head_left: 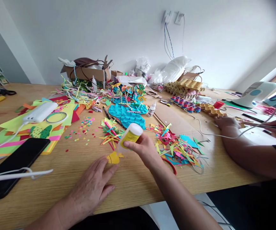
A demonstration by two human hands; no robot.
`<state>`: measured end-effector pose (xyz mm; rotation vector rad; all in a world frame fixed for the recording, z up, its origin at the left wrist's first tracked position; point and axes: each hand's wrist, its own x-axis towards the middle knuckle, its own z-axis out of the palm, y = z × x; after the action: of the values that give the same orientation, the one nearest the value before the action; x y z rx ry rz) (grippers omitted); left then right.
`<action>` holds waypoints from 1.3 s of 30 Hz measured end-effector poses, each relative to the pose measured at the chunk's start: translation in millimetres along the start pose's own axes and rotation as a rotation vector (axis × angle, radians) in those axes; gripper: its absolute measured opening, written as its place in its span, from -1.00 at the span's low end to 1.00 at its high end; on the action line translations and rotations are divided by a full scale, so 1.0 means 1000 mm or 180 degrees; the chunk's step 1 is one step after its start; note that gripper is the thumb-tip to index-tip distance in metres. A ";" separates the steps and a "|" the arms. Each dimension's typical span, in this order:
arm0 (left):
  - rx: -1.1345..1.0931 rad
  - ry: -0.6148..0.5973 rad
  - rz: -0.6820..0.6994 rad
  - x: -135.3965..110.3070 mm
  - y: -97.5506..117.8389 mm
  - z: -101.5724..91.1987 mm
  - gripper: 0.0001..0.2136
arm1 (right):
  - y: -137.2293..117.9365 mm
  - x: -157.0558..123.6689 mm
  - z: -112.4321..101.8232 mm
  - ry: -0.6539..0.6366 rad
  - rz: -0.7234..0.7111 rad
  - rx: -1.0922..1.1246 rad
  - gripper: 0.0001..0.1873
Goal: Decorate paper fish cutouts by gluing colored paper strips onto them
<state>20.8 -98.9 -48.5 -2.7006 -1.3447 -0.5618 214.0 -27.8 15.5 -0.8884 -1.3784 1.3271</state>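
My right hand [144, 150] grips a white glue bottle with a yellow label [130, 136], tipped nozzle-down over a small yellow paper cut-out [114, 157] on the wooden table [63, 166]. My left hand [92, 187] lies flat on the table, fingers spread, its fingertips touching the near edge of the yellow cut-out. Just beyond the bottle lies a heap of coloured paper strips [110, 132].
A black phone [15, 164] and white cable lie at the left on coloured paper sheets [20, 134]. A blue folded-paper piece [128, 115], scraps [176, 147], cardboard boxes and bags fill the middle and back. Another person's arms [245, 150] rest at the right, near an iron-like white device [255, 94].
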 end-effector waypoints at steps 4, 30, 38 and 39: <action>-0.0201 0.0012 -0.0051 0.003 -0.007 -0.002 -0.62 | 0.011 -0.002 -0.013 0.0613 0.0176 0.1062 -0.67; -0.3420 0.0816 -0.0892 0.110 0.014 -0.003 -0.63 | 0.013 -0.020 0.014 0.0816 0.0712 0.2452 -0.57; -0.4290 0.0613 -0.1519 0.128 0.018 -0.002 -0.56 | -0.003 -0.025 -0.037 0.0594 -0.0595 -0.1841 -0.47; -0.4353 0.0524 -0.1580 0.130 0.021 -0.001 -0.55 | -0.005 -0.022 -0.040 0.0469 -0.0765 -0.2326 -0.46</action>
<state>108.6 -13.5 0.5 -2.8336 -2.0506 -2.4314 258.2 -39.2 13.5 -1.2148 -1.8150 0.5470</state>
